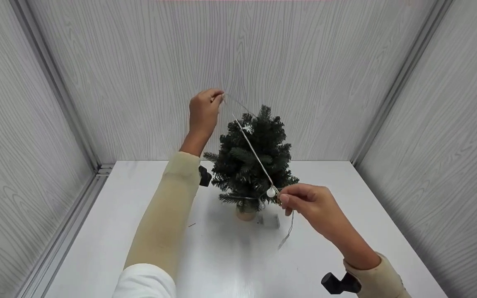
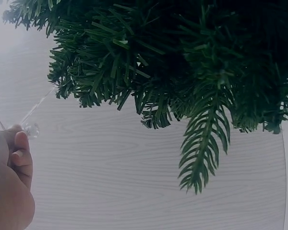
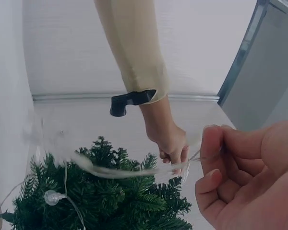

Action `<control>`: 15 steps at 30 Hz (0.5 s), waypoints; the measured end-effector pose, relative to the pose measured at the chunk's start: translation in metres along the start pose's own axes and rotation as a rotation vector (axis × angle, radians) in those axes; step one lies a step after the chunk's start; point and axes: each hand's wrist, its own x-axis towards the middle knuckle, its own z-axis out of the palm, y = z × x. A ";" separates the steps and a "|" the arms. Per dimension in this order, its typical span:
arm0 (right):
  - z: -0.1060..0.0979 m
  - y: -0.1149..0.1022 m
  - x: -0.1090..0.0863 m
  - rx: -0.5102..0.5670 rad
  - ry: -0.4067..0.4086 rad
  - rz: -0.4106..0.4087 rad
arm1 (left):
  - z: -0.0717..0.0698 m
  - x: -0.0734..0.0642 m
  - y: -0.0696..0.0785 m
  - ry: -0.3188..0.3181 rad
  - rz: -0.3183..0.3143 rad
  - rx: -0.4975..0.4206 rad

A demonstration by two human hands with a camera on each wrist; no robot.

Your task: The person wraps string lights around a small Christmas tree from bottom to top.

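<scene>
A small green artificial Christmas tree stands upright on a light round base. Level with its top and to the left, my left hand pinches the clear wire of a string of lights. From there the wire slants down across the front of the tree to my right hand, whose thumb and forefinger pinch it beside a round white bulb. A clear bulb sits by the left fingertips in the left wrist view. In the right wrist view, another bulb hangs against the branches.
A small whitish box lies on the white table by the tree base. A loose wire end dangles below my right hand. Left of the base is a thin brown scrap. Wood-grain panels enclose the back and sides.
</scene>
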 end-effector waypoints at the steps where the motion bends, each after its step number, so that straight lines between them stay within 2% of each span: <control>1: 0.001 -0.001 -0.001 0.011 0.005 -0.013 | 0.000 -0.001 -0.001 0.001 -0.006 -0.002; 5: 0.006 -0.006 -0.001 0.052 0.017 -0.039 | -0.001 -0.004 -0.007 0.008 -0.040 0.004; 10: 0.015 -0.012 0.001 0.112 0.050 -0.057 | -0.001 -0.008 -0.013 -0.021 -0.055 0.016; 15: 0.030 -0.015 0.002 0.121 -0.015 -0.126 | -0.002 -0.017 -0.020 -0.031 -0.063 0.024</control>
